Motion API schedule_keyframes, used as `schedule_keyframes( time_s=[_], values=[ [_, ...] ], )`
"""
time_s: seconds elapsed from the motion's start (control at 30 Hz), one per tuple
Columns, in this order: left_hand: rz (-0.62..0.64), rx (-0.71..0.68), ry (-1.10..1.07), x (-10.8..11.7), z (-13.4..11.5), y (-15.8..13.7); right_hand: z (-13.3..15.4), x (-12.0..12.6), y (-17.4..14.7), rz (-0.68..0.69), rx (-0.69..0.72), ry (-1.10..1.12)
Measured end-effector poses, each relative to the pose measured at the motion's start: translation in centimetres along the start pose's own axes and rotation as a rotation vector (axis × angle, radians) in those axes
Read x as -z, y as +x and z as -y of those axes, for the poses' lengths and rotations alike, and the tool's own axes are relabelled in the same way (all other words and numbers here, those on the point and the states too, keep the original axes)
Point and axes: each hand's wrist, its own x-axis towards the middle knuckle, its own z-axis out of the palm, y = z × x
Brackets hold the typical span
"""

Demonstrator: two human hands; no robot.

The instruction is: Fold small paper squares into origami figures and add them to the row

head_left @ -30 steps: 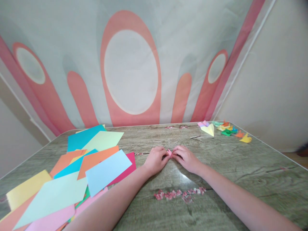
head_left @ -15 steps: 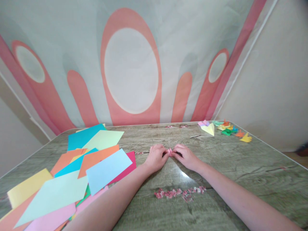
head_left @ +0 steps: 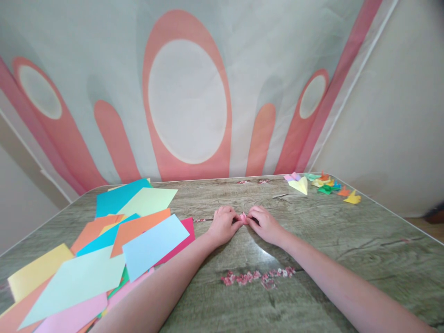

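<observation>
A small piece of folded pink paper [head_left: 243,218] is pinched between my two hands, low over the middle of the table. My left hand [head_left: 225,225] grips its left side with thumb and fingers closed together. From the other side, my right hand [head_left: 266,225] holds it in a like pinch. Pointed tips of the paper stick up between the fingertips; its lower part is mostly covered, so its exact shape cannot be made out.
Coloured paper sheets, such as a light blue sheet [head_left: 156,245], lie in a loose pile on the left. Several small folded paper figures, a yellow one [head_left: 353,197] among them, sit at the far right. The wood-patterned table [head_left: 312,296] meets a printed backdrop [head_left: 239,69] behind.
The whole view has shifted very slightly. Both hands keep their pinch on the pink paper, with only a tiny change in the fingers of the right hand.
</observation>
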Motion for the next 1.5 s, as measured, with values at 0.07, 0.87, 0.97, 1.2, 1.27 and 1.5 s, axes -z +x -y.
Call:
schedule_keyframes(
  time_s=[0.07, 0.87, 0.97, 1.2, 1.27, 1.5],
  values=[
    [0.004, 0.017, 0.005, 0.0, -0.1, 0.1, 0.1, -0.1, 0.1, -0.017, -0.005, -0.019],
    [-0.052, 0.078, 0.042, -0.3, -0.8, 0.1, 0.0, -0.7, 0.1, -0.078, -0.096, -0.095],
    [-0.062, 0.071, 0.047, -0.3, -0.9, 0.1, 0.0, -0.8, 0.1, -0.089, -0.094, -0.104],
    [-0.079, 0.059, 0.081, -0.2, -0.9, 0.0, -0.1, -1.0, 0.0, -0.095, -0.102, -0.116],
    [-0.072, 0.071, 0.081, -0.1, -1.0, 0.0, -0.2, -1.0, 0.0, -0.097, -0.098, -0.119],
    [-0.038, 0.076, 0.097, 0.3, -1.4, -0.1, -0.2, -1.1, 0.0, -0.104, -0.089, -0.131]
  ],
)
